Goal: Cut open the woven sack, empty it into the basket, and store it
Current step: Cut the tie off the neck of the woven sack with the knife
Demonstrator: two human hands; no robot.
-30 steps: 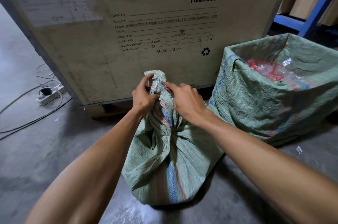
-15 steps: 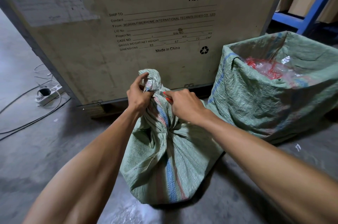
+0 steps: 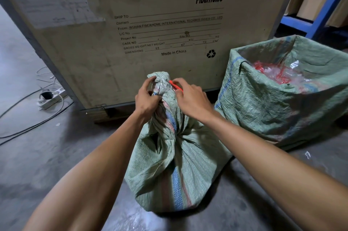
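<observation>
On the grey concrete floor (image 3: 47, 164), just in front of a large beige wooden shipping crate (image 3: 150, 23), stands the green woven plastic sack with blue and red stripes (image 3: 177, 164), upright and bunched into a twisted neck wrapped in clear tape. The person's left hand (image 3: 147, 99) curls round that neck just below the taped top and holds it steady. The right hand (image 3: 190, 99) grips a small orange-handled cutter (image 3: 175, 86), its tip laid against the taped bundle.

The step in hand appears to be slicing the binding at the neck. To do it well, the blade would best run away from the left-hand fingers, which sit close to the cutting point, and stay shallow so that only tape and binding part, not the sack wall or whatever lies inside. Keeping the neck taut with the left hand should let the edge bite instead of sliding on the slick tape.

What the closed sack contains cannot be seen; its lower body bulges and looks full. Just to its right sits a second green woven container (image 3: 282, 99) with its mouth open, seemingly the basket lined with like fabric, holding clear plastic bags with red pieces (image 3: 276, 74). The sack is near it, so tipping it in should need only a short lift.
</observation>
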